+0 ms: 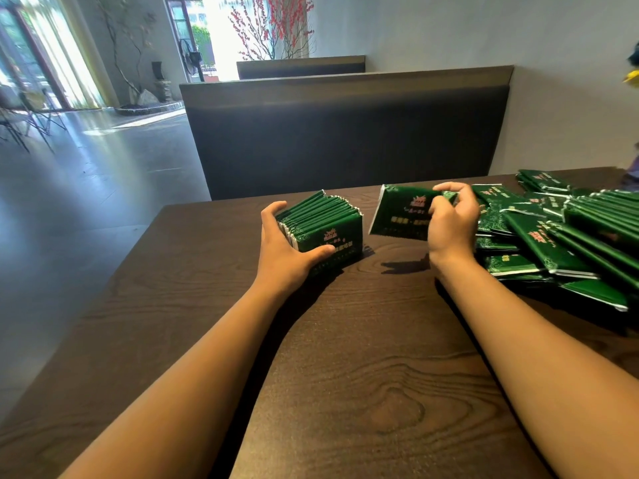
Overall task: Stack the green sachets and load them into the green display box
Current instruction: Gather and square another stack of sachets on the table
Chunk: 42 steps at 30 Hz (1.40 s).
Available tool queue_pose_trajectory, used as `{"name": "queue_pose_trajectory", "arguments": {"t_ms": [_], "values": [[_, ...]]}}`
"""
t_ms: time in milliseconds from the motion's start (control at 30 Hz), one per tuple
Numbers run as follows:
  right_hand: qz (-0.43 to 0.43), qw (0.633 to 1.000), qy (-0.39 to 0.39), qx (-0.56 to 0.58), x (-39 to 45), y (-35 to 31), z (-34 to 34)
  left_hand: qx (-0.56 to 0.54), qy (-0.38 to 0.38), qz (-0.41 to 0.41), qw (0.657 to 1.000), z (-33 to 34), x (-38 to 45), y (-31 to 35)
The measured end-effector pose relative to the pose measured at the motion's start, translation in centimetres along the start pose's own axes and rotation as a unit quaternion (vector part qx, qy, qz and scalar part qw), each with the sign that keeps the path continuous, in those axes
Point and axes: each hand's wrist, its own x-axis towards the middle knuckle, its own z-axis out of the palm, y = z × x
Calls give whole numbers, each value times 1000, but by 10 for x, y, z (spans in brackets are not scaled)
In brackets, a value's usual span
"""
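Both forearms are reaching across the table toward 12 o'clock; the left hand is cupping the stack of upright sachets just left of centre, fingers curling over its far end and thumb pressing its near face. The right hand, at about 1 o'clock, is pinching one sachet between thumb and curled fingers, lifting it clear of the wood with its face tilting toward the camera. One stack of roughly a dozen is standing there, and a loose pile, too jumbled to count, is lying at 2 to 3 o'clock, just beside the right wrist.
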Motion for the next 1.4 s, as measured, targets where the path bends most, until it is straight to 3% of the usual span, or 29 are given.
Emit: {"name": "queue_pose_trajectory", "arguments": {"t_ms": [100, 200, 300, 400, 467, 567, 700, 867, 1133, 1300, 1400], "values": [[-5, 988, -138, -76, -4, 10, 3, 5, -20, 9, 1000, 1, -3, 3], [-37, 940, -287, -179, -13, 22, 8, 32, -32, 22, 999, 2, -5, 5], [-45, 903, -366, -221, -18, 28, 11, 44, -37, 22, 998, 3, -6, 7], [-27, 894, -395, -210, -20, 26, 11, 30, -43, 18, 998, 2, -5, 5], [64, 906, -396, -132, -21, 20, 12, 1, -66, 21, 998, -2, -5, 6], [145, 927, -346, -22, -25, 5, 14, -24, -145, 24, 989, -6, -5, 7], [187, 913, -357, 61, -31, -7, 13, -16, -241, 27, 970, -7, -2, 8], [202, 893, -400, 33, -28, -3, 10, -40, -277, 13, 960, -5, -4, 6], [236, 851, -469, 30, -21, 4, 4, -26, -219, 27, 975, -5, -5, 5], [170, 802, -564, -100, -9, 2, -10, -16, -201, 13, 979, -6, -5, 6], [118, 800, -563, -170, -6, 0, -11, -14, -184, -5, 983, -8, -6, 7]]}}
